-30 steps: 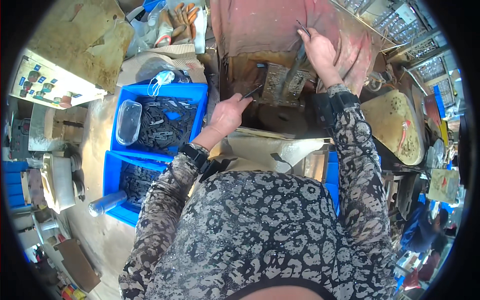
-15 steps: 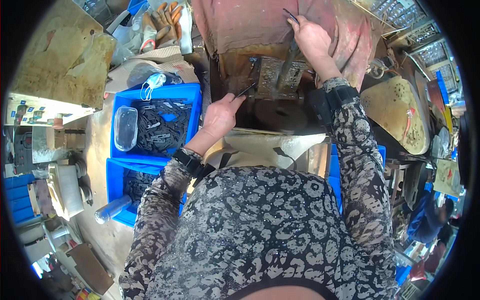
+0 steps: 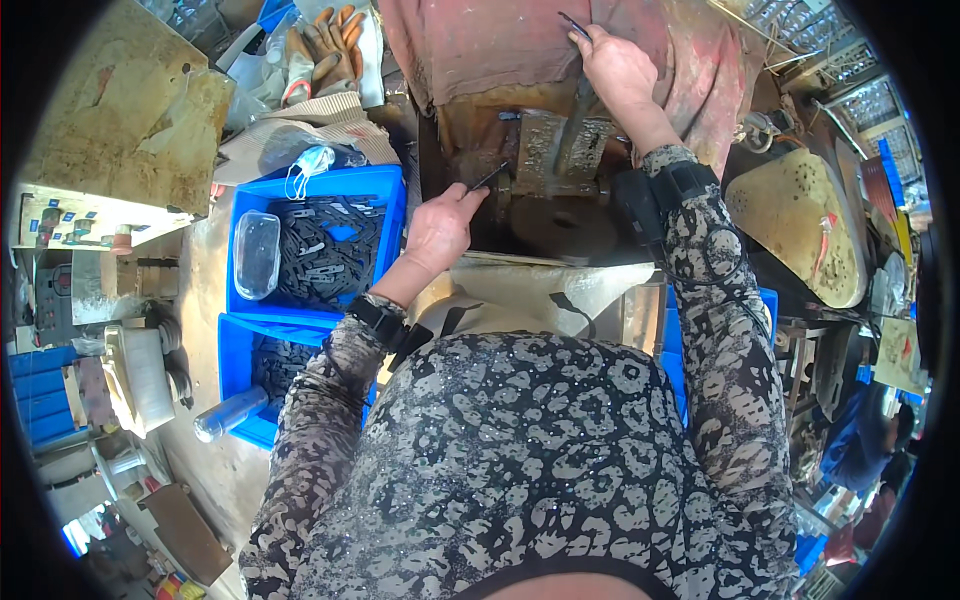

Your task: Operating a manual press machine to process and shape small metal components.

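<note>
Grip had stayed the same in both hands over the last second, while the view had shifted slightly and the right hand [image 3: 618,70] had moved a little farther out. The left hand [image 3: 440,232] pinched a thin dark strip [image 3: 490,176] between thumb and fingers, its free end pointing far and right. The right hand grasped a second dark strip [image 3: 575,26] in front of the red cloth [image 3: 480,50]. Between and below them were a speckled plate [image 3: 540,150], a slanting post [image 3: 575,130] and a round disc [image 3: 563,228].

To the left, a far blue bin [image 3: 395,215] held more strips [image 3: 320,245], some covered by a clear tub [image 3: 258,255]; a face mask [image 3: 312,165] lay at its far rim. A clear bottle [image 3: 230,413] leaned on the near blue bin [image 3: 233,355], partly blocked by the left sleeve [image 3: 325,410]. Gloves [image 3: 335,50] lay beyond.

The right hand hid the post's upper end; the disc was dim, its details unclear. The cloth ran out of view at the far side.
</note>
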